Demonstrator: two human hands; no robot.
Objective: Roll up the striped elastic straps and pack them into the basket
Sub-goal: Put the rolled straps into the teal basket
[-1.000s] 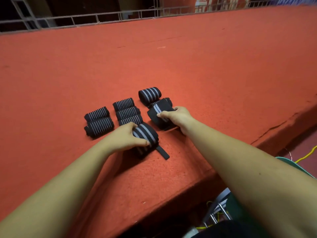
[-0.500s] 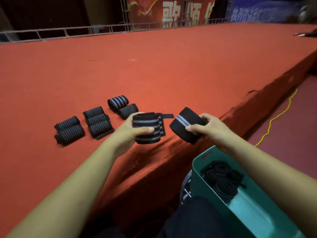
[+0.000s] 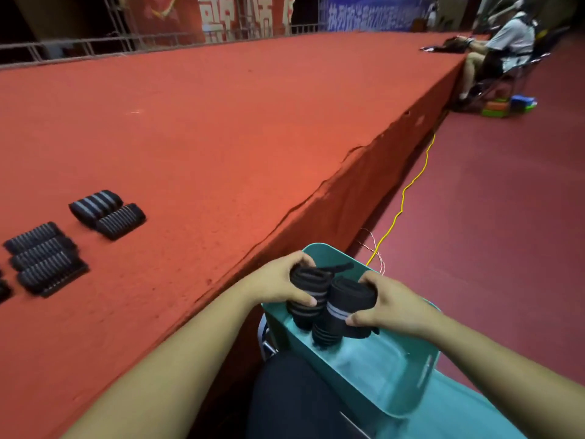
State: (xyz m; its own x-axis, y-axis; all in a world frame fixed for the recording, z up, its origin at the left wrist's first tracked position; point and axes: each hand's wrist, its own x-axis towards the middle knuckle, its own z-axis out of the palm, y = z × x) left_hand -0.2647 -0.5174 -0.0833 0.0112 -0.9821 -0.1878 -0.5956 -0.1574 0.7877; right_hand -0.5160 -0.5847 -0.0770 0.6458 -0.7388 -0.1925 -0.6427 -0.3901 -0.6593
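My left hand grips a rolled black strap with grey stripes, its loose tab sticking out to the right. My right hand grips a second rolled strap beside it. Both rolls hang inside the open top of the teal basket, which stands below the edge of the red platform. More rolled straps lie on the platform: a pair and a stack of three at the far left.
The red carpeted platform fills the left and centre, its edge running diagonally. A yellow cable lies on the floor along the edge. A seated person is at the far right end, with coloured boxes nearby.
Both hands lifted their rolled straps off the platform, carried them right and down, and now hold them inside the basket's opening. My view has swung to the right.
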